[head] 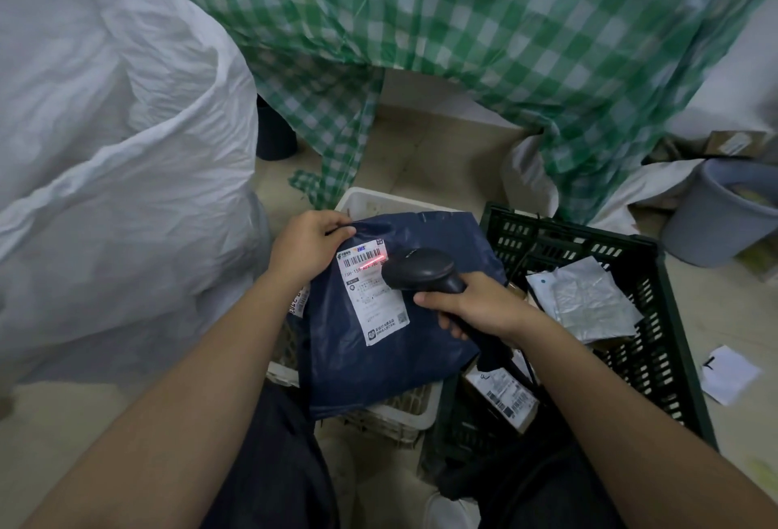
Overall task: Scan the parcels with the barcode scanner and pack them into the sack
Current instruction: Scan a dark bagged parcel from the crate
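Parcel [379, 318], dark blue mailer, frame centre, lying over a white crate [395, 406] and hiding most of it. Left hand [307, 250] pinches its upper-left corner, fingertips curled under the fold. Right hand [475, 305] is clenched round the black barcode scanner [421, 272]; handle bottom hidden by palm. Red beam crosses the label [370, 288] barcode; small print unreadable. White sack [113, 158] fills left of frame, top cut off. Green crate [656, 318] lower right holds a silver packet [589, 301], partly covered by the right forearm.
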Motion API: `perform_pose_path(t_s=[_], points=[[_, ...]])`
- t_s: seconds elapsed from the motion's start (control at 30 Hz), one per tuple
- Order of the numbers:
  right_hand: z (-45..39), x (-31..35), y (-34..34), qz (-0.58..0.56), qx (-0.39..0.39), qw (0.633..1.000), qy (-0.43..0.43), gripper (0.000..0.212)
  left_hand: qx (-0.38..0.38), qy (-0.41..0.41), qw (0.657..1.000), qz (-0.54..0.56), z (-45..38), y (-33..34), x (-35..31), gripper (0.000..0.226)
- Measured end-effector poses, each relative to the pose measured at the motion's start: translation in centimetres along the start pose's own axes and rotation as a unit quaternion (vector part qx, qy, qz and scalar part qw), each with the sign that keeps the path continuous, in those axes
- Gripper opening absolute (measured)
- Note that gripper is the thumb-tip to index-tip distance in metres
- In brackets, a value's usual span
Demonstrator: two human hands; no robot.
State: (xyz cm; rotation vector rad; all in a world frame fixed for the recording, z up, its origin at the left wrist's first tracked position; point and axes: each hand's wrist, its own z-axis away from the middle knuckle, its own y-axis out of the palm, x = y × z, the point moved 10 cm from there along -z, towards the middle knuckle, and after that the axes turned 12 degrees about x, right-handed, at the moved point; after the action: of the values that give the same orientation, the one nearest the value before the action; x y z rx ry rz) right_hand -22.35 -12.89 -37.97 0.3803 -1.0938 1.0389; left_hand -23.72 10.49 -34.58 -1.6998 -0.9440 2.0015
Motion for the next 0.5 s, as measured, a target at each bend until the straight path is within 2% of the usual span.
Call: perform_pose_path(t_s=[0.5], points=[[1.2, 0.2, -0.7, -0.011, -0.012, 1.000, -0.009, 0.030, 0.000, -0.007, 1.000, 0.001, 0.2, 0.0, -0.2, 0.011]])
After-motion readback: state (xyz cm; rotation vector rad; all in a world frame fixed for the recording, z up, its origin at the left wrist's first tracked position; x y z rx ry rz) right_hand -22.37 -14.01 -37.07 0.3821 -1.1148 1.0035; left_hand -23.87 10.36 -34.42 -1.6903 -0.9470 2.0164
